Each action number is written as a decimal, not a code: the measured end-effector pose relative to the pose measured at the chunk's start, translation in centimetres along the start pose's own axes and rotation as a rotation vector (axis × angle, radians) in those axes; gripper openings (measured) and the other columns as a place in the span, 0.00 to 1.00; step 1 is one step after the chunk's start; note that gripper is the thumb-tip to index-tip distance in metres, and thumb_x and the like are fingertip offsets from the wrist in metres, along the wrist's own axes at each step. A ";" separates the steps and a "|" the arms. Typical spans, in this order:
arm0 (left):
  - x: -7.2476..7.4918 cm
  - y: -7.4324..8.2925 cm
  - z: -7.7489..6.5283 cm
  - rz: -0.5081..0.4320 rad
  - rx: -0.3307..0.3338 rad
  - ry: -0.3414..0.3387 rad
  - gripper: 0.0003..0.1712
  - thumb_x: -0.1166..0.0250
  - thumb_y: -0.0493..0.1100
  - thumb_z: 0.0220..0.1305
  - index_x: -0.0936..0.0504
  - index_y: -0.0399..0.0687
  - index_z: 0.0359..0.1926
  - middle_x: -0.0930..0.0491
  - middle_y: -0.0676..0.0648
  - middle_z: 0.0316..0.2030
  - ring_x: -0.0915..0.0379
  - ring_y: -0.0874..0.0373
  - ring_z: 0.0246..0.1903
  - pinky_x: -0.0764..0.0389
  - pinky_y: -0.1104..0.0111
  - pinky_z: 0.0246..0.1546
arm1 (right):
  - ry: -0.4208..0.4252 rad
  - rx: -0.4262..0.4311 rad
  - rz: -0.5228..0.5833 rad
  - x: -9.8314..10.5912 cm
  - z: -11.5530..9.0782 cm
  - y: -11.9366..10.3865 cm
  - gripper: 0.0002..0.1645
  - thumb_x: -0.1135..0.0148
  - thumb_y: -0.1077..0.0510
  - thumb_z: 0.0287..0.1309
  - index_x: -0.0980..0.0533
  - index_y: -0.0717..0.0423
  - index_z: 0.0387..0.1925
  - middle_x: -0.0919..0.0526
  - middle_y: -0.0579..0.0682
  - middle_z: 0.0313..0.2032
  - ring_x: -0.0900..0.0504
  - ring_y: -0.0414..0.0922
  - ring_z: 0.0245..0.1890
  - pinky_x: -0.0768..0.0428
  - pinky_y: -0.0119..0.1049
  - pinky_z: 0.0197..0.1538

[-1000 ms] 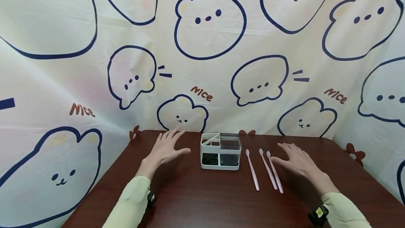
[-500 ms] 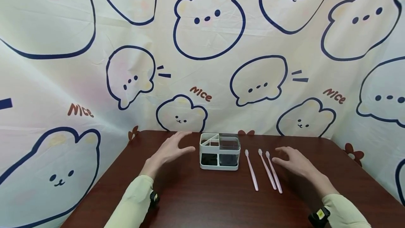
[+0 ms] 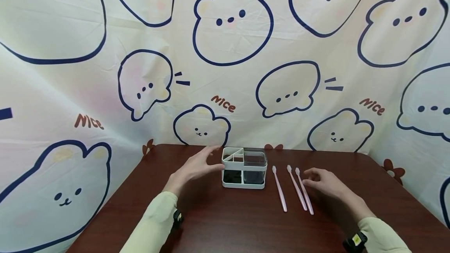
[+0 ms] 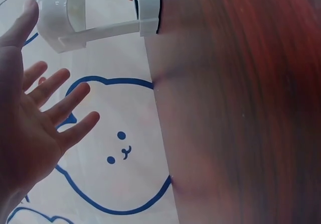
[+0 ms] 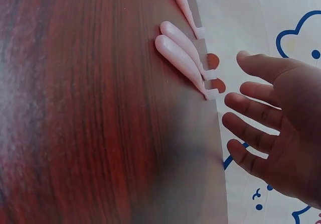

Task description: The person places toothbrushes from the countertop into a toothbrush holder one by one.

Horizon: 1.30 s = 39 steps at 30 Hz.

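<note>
A white toothbrush holder (image 3: 243, 186) with divided top slots and a smoky clear cup stands at the back middle of the table. My left hand (image 3: 195, 167) is just left of it, thumb tip right at its side; in the left wrist view the hand (image 4: 35, 123) has its fingers spread beside the holder (image 4: 55, 18). Three pink toothbrushes lie to the right of the holder: one apart (image 3: 280, 190), two close together (image 3: 298, 190) (image 3: 306, 194). My right hand (image 3: 328, 184) hovers right of this pair, holding nothing, its fingers relaxed in the right wrist view.
The dark brown wooden table (image 3: 225, 221) ends at a cloth backdrop (image 3: 232, 42) printed with cartoon animals, which rises behind it and along both sides. Each wrist carries a small black camera, such as the right one (image 3: 355, 241).
My left hand has moved right, up to the holder's side, its fingers drawing closer together. My right hand has lowered slightly, fingers bending a little. The toothbrushes and holder have stayed put.
</note>
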<state>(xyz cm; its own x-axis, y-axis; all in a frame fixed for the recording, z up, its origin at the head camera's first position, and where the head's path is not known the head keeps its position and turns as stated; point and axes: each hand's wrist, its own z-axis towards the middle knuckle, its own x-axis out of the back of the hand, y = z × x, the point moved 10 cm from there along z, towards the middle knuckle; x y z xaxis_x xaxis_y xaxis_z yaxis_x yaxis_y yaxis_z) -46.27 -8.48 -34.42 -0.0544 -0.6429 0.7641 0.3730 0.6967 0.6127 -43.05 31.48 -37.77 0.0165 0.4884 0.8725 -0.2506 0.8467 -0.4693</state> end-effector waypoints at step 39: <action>-3.1 1.1 1.8 -0.158 -0.013 -0.119 0.57 0.27 0.59 0.56 0.50 0.59 0.79 0.48 0.48 0.77 0.47 0.48 0.74 0.42 0.44 0.71 | -0.124 -0.059 0.209 -1.8 -0.7 1.2 0.33 0.35 0.48 0.63 0.29 0.67 0.61 0.22 0.53 0.32 0.24 0.45 0.23 0.25 0.35 0.25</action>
<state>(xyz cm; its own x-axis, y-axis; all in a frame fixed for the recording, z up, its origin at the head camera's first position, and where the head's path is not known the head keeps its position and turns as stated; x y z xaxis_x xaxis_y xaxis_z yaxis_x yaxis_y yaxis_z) -47.39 -5.13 -35.73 -0.2219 -0.7015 0.6772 0.3632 0.5851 0.7251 -42.67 31.77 -39.95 -0.1492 0.6277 0.7640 -0.1795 0.7426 -0.6452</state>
